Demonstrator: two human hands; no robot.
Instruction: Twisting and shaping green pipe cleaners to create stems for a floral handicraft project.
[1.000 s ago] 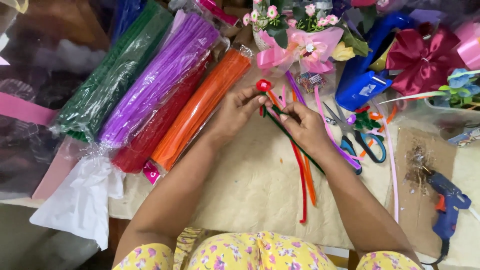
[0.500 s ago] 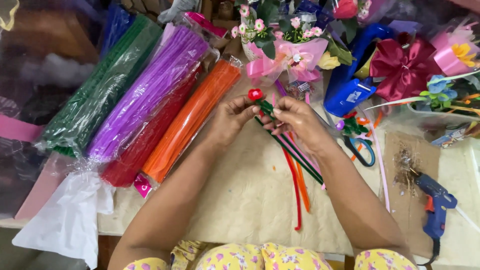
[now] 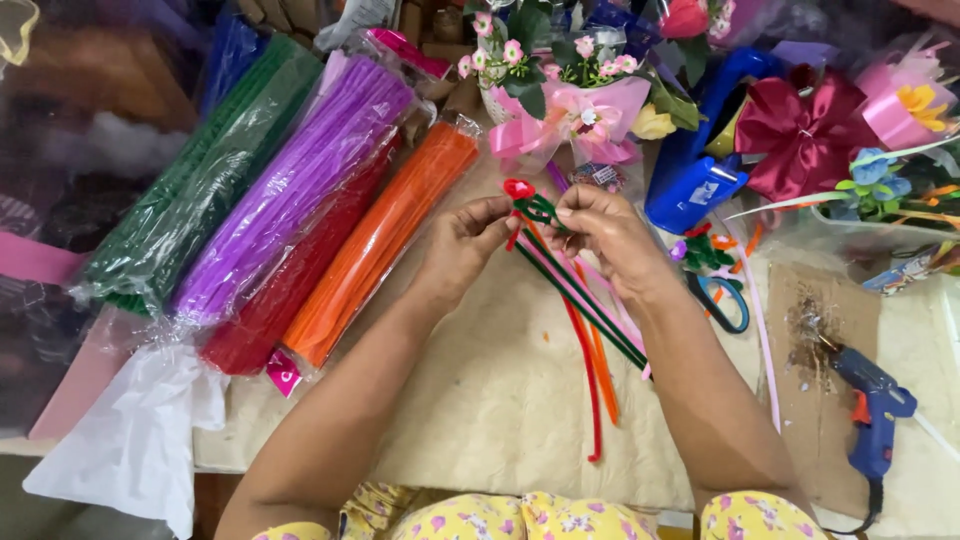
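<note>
flower [image 3: 520, 190]: between left hand [image 3: 462, 245] and right hand [image 3: 605, 235], both pinching it
packs: four, maybe five

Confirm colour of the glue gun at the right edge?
Blue body with a red-orange trigger, glue gun, lying on the table; head view shows it.

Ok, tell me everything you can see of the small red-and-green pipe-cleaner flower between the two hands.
The small red-and-green pipe-cleaner flower has a coiled red fuzzy head at the top and green fuzzy wire looped just below it like a leaf. Long green, red, orange and pink stems trail from it down across the cream cloth. It is held above the cloth, tilted, head pointing away from the person. The left hand pinches it below the head; the right hand holds the green loop.
</note>
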